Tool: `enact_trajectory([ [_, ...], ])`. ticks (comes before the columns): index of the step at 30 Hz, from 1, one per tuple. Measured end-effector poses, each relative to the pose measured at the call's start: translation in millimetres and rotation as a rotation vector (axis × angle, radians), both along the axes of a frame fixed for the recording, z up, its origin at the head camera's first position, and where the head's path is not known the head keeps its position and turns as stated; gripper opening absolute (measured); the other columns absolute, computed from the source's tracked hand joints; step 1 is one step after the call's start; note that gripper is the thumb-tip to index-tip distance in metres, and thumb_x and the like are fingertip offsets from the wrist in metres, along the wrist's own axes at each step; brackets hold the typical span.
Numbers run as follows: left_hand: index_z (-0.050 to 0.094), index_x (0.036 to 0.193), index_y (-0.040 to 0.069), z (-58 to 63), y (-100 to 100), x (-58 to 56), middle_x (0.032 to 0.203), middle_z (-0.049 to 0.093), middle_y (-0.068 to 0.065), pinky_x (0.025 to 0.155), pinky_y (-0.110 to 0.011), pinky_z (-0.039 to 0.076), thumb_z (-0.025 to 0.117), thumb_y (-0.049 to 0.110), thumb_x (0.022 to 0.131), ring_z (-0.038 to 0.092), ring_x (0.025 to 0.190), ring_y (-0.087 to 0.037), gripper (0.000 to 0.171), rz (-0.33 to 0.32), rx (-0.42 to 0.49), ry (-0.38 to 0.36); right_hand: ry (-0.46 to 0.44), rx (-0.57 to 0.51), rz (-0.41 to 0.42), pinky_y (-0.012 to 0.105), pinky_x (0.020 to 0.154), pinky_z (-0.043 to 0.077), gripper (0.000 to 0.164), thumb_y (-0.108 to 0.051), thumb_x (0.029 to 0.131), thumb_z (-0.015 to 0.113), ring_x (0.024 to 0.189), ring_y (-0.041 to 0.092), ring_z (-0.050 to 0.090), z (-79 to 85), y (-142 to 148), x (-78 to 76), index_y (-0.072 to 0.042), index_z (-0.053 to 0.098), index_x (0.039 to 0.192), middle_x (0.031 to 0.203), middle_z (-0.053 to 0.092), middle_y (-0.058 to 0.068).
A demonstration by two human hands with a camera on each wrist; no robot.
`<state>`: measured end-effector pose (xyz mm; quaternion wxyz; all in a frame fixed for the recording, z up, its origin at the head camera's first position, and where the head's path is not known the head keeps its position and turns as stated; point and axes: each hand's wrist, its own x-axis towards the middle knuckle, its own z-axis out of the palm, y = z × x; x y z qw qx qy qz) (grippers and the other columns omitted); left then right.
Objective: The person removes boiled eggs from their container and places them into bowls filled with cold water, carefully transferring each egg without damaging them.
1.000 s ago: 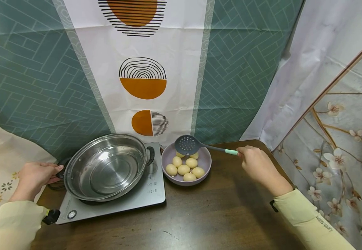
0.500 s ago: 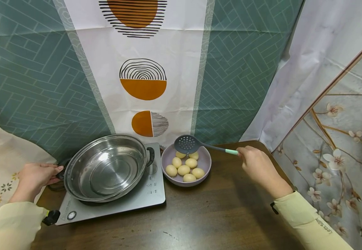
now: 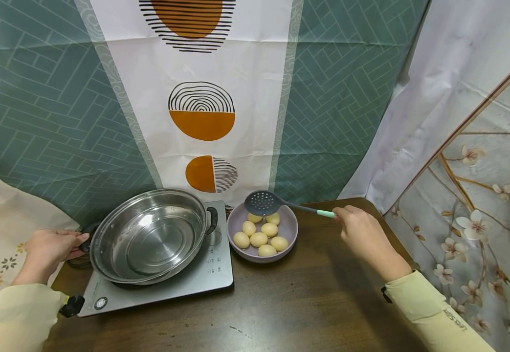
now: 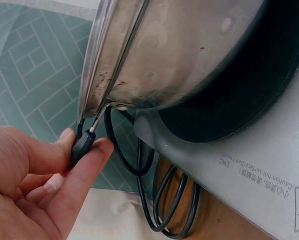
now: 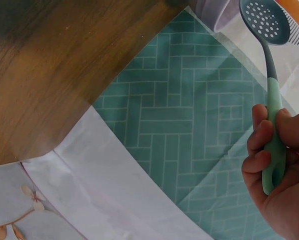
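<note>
A wide steel pan (image 3: pixel 158 239) sits on the induction cooktop (image 3: pixel 212 274) at the left. My left hand (image 3: pixel 54 249) pinches the pan's black side handle (image 4: pixel 83 144) between thumb and fingers. In my right hand (image 3: pixel 362 234) is a slotted skimmer, gripped by its mint-green handle (image 5: pixel 274 145). Its dark perforated head (image 3: pixel 261 203) hangs over the back of a mauve bowl (image 3: pixel 291 226), covering part of the eggs there. Several pale, egg-shaped things (image 3: pixel 259 239), apparently eggs, lie in this bowl. No egg shows on the skimmer or in the pan.
The wooden table (image 3: pixel 290 303) carries everything. A patterned cloth (image 3: pixel 210 112) hangs directly behind, with a floral panel (image 3: pixel 479 234) at the right. Black cable loops (image 4: pixel 174 205) lie beside the cooktop under the left handle.
The skimmer head has shifted very slightly to the left over the bowl. Both hands keep their hold, and the pan and bowl stay in place.
</note>
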<state>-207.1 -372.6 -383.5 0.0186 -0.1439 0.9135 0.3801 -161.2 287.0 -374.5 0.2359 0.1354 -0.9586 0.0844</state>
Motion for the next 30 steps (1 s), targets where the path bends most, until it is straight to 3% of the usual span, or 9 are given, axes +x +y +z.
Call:
enact_trajectory([
  [8, 0.054, 0.120, -0.016, 1.1, 0.1, 1.5, 0.123, 0.051, -0.037, 0.059, -0.029, 0.059, 0.065, 0.036, 0.086, 0.067, 0.062, -0.007, 0.063, 0.001, -0.001, -0.005, -0.023, -0.006, -0.007, 0.040, 0.058, 0.049, 0.012, -0.003, 0.084, 0.061, 0.065, 0.022, 0.058, -1.2, -0.8, 0.7, -0.005, 0.067, 0.095, 0.074, 0.060, 0.004],
  [15, 0.056, 0.117, -0.016, 4.7, 1.3, 2.2, 0.114, 0.057, -0.036, 0.056, -0.028, 0.059, 0.064, 0.031, 0.088, 0.066, 0.059, -0.007, 0.056, 0.004, -0.019, -0.006, -0.082, -0.034, -0.033, 0.042, 0.058, 0.050, 0.014, -0.003, 0.085, 0.060, 0.066, 0.023, 0.060, -1.7, -2.5, 2.5, -0.003, 0.067, 0.097, 0.076, 0.062, 0.005],
  [23, 0.056, 0.118, -0.015, 4.1, 2.4, 2.5, 0.116, 0.056, -0.036, 0.057, -0.029, 0.059, 0.063, 0.032, 0.088, 0.066, 0.059, -0.007, 0.057, -0.002, -0.017, -0.011, -0.272, -0.188, -0.075, 0.030, 0.054, 0.043, 0.012, -0.009, 0.091, 0.057, 0.063, 0.016, 0.051, -0.6, -3.0, 6.0, -0.007, 0.068, 0.096, 0.078, 0.064, 0.004],
  [30, 0.058, 0.117, -0.015, 3.7, 1.8, 0.8, 0.111, 0.060, -0.033, 0.056, -0.028, 0.059, 0.064, 0.032, 0.088, 0.067, 0.060, -0.008, 0.055, 0.002, -0.023, -0.012, -0.513, -0.355, -0.111, 0.024, 0.047, 0.035, 0.018, -0.013, 0.094, 0.052, 0.057, 0.014, 0.043, 1.2, -0.3, 7.9, -0.009, 0.068, 0.086, 0.078, 0.065, 0.004],
])
